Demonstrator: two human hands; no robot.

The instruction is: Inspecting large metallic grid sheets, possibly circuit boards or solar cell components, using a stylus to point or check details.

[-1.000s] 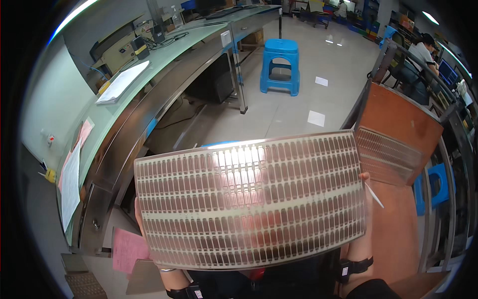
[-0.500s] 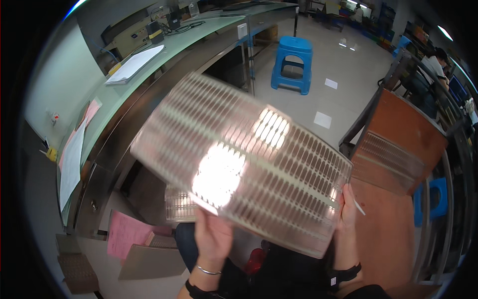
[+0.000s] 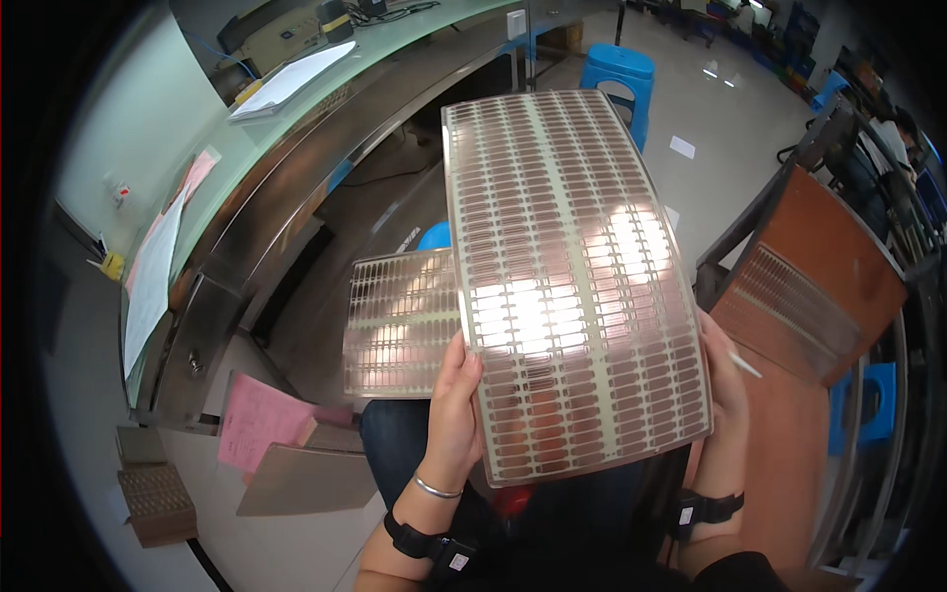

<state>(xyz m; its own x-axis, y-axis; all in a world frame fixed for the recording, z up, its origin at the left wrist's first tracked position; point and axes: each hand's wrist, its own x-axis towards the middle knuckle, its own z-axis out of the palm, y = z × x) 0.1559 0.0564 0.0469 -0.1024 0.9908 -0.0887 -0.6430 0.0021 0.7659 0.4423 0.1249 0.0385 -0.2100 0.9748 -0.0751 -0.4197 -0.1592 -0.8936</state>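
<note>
Upright in front of me is a large copper-coloured circuit board panel (image 3: 631, 395), covered with rows of small elongated units. My left hand (image 3: 452, 419) grips its left edge near the bottom, thumb on the front face. At the lower right edge, my right hand (image 3: 725, 380) holds the panel too, its fingers partly hidden behind it. A thin white pen-like stick (image 3: 746, 365) juts out from this hand. Behind and left of the panel, a second similar panel (image 3: 400, 326) stands by my knee, partly covered by the first. Bright light reflects off the held panel.
A glass-topped desk (image 3: 212, 232) with white papers (image 3: 293, 79) runs along the left. Pink paper (image 3: 264, 419) and a grey board (image 3: 306, 481) lie lower left, beside stacked panels (image 3: 158, 505). Another panel (image 3: 789, 301) leans against a brown board at right. Behind stands a blue stool (image 3: 621, 67).
The held panel has turned from a slanted, sideways position to upright and moved right. My left hand shifted from its lower edge to the left side. More of the second panel shows.
</note>
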